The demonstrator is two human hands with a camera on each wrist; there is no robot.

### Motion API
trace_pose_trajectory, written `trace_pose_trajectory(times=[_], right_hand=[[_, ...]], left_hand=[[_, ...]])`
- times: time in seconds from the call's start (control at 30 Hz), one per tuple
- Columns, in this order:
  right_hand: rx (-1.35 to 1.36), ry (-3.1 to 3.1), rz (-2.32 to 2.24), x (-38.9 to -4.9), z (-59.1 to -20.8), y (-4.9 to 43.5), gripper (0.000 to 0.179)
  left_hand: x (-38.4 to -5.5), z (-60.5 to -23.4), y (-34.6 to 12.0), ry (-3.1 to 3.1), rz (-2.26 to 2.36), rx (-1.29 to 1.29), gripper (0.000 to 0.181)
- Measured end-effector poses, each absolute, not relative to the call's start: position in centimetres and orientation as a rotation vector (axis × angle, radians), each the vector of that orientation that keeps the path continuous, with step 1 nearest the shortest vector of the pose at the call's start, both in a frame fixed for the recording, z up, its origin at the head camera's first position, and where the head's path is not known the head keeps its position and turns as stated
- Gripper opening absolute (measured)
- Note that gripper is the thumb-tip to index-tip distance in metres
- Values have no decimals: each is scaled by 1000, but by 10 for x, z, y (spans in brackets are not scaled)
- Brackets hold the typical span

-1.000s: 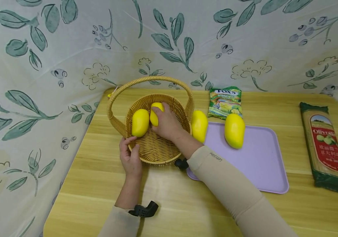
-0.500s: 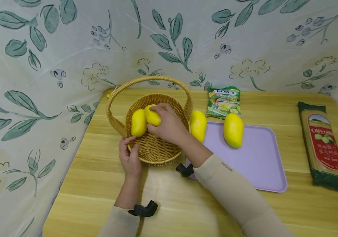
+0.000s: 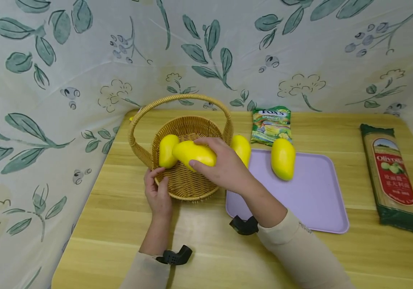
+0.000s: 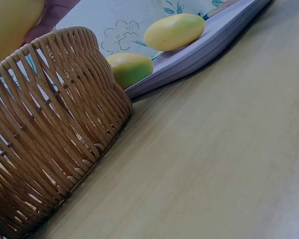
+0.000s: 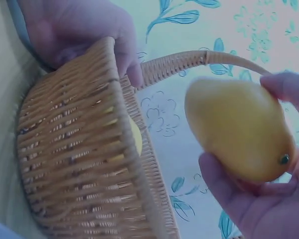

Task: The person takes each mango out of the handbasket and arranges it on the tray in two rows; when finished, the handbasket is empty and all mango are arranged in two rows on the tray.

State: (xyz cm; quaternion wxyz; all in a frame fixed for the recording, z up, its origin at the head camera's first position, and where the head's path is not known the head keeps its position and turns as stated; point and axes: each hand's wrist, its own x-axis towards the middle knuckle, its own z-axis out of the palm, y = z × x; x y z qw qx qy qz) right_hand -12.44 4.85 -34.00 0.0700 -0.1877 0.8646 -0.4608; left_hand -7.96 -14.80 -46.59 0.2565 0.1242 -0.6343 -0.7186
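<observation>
My right hand pinches a yellow mango between thumb and fingers, above the wicker basket. In the right wrist view this mango shows a small dark stem spot and is held clear of the rim. A second mango lies inside the basket on its left. With the fingers over the basket's front left rim, my left hand grips it. Another mango is just right of the basket, partly hidden by my right hand. One more mango lies on a lilac tray.
The basket's tall arched handle stands up over its opening. Behind the tray lies a green candy bag. A pack of spaghetti lies at the far right of the wooden table. A leaf-patterned cloth hangs behind.
My right hand has lifted the mango from the basket floor, turned it sideways and drawn it right and towards me. The left hand stays on the rim.
</observation>
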Motion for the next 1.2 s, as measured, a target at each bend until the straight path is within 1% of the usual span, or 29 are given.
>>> trace_pose_trajectory(times=[0.13,0.3,0.37,0.57,0.63,0.8,1.0,1.1,1.2], right_hand=[[-583,2447,-1428,-116,-340,66,62],[-686,2241,-1467,-105,-343,88,72],[-722,2167,-1466,-101,-345,96,73],[-870,2007,-1386,-95,-354,124,57],[-899,1978,-1339,-95,-357,134,55],[-842,1965,-1236,-101,-360,158,52],[-748,2012,-1258,-113,-367,178,38],[-700,2132,-1236,-120,-372,181,38],[-637,2215,-1214,-126,-377,180,45]], left_hand=[[-79,-467,-148,-1716,-1957,355,27],[-80,-468,-149,-1708,-1932,341,26],[-80,-469,-149,-1703,-1928,319,26],[-80,-469,-149,-1709,-1949,320,27],[-79,-469,-149,-1709,-1955,319,28],[-80,-468,-149,-1707,-1960,302,29],[-81,-469,-149,-1708,-1956,281,29],[-81,-469,-149,-1708,-1958,282,30],[-81,-468,-149,-1713,-1957,285,30]])
